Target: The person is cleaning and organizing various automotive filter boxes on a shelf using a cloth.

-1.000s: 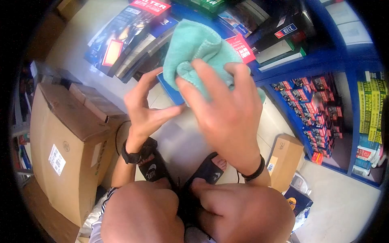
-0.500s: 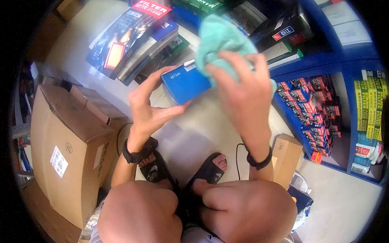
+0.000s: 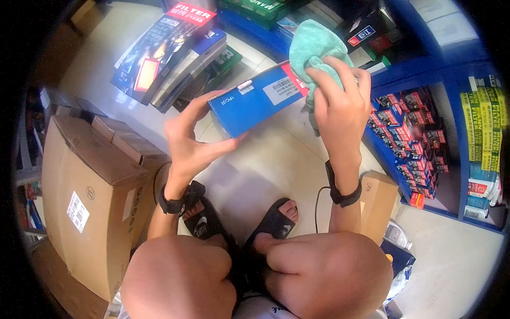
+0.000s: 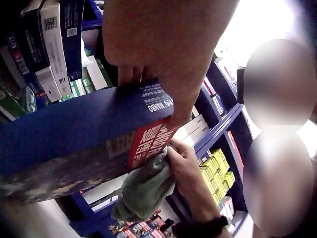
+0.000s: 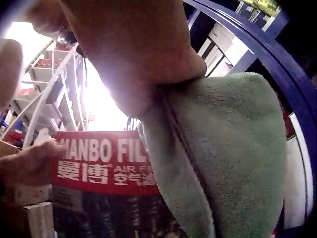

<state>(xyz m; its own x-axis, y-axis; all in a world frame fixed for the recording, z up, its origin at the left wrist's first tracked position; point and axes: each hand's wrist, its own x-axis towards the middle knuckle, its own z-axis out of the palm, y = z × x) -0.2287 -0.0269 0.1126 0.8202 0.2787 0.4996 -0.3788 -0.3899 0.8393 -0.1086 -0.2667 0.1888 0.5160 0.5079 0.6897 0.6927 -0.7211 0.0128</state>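
Note:
My left hand grips the near end of a long blue filter box with a red label end, thumb on one side and fingers on the other. The box tilts up toward the shelves. My right hand clutches a bunched teal cloth and presses it against the box's far red end. The cloth fills the right wrist view; in the left wrist view the cloth hangs below the box.
A stack of filter boxes lies on the tiled floor ahead. A big cardboard carton stands at my left, a small one at my right. Blue shelving with small red boxes runs along the right. My knees and sandals are below.
The right hand and cloth slid from the box's near end to its far end, uncovering the blue face and barcode. The left hand kept its grip.

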